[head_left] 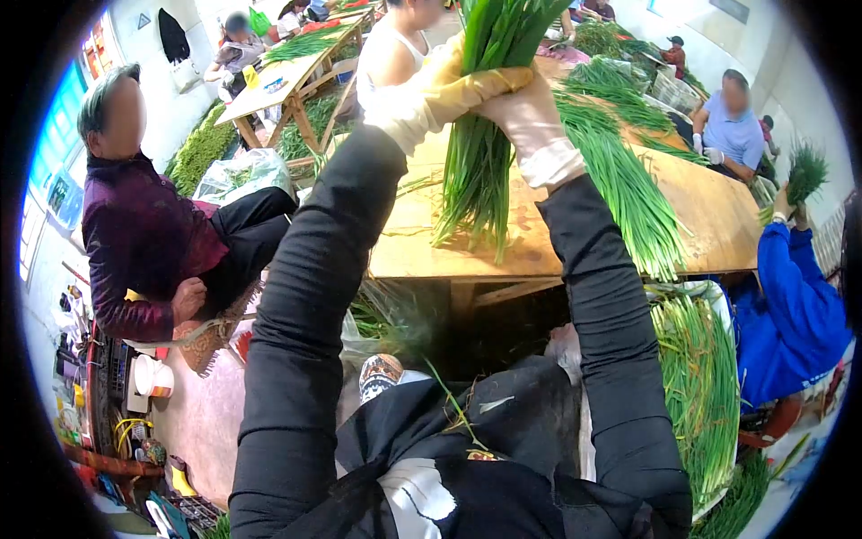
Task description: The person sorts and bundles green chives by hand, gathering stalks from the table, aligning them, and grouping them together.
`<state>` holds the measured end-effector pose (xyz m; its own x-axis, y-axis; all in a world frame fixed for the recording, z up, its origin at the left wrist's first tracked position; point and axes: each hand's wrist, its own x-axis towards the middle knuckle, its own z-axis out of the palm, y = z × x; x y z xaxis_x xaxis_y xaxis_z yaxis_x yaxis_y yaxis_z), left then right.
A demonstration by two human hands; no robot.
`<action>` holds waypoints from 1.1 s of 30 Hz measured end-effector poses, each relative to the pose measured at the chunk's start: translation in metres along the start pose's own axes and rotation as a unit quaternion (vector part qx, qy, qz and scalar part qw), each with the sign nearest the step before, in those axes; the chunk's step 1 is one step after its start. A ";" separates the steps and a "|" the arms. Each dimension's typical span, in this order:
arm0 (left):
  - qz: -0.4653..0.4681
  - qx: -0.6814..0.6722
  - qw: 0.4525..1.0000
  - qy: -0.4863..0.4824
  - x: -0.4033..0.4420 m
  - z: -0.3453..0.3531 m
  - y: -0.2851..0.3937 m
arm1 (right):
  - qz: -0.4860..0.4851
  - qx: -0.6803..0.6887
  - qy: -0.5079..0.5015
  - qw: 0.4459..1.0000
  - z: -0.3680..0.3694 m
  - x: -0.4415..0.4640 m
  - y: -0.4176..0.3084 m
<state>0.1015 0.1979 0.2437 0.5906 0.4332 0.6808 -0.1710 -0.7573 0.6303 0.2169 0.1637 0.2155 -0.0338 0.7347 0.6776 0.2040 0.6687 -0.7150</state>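
Workshop, produce-handling, shared. Tables (718,220), wooden, at least two, spread with long greens (620,180). Tub (727,314), white-rimmed, filled with stalks (691,386). Workers (732,126), several, some gloved. Walls (799,54), white.

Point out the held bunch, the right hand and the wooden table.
Held bunch (480,162), head view: stalks below the hands.
Right hand (530,114), head view: gloved middle.
Wooden table (718,217), head view: bare top.

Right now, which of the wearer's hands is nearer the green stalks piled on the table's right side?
Right. The right hand is left of the piled stalks, gripping the bunch; the left hand grips it farther left.
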 end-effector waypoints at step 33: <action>-0.171 0.061 0.975 -0.126 -0.186 0.157 -0.034 | -0.039 0.309 0.157 0.937 -0.099 -0.073 -0.136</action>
<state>0.1217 0.0660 0.0374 0.7738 0.5488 0.3163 0.1562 -0.6492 0.7444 0.2885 0.0083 0.2803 0.2840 0.6753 0.6807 -0.3957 0.7292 -0.5583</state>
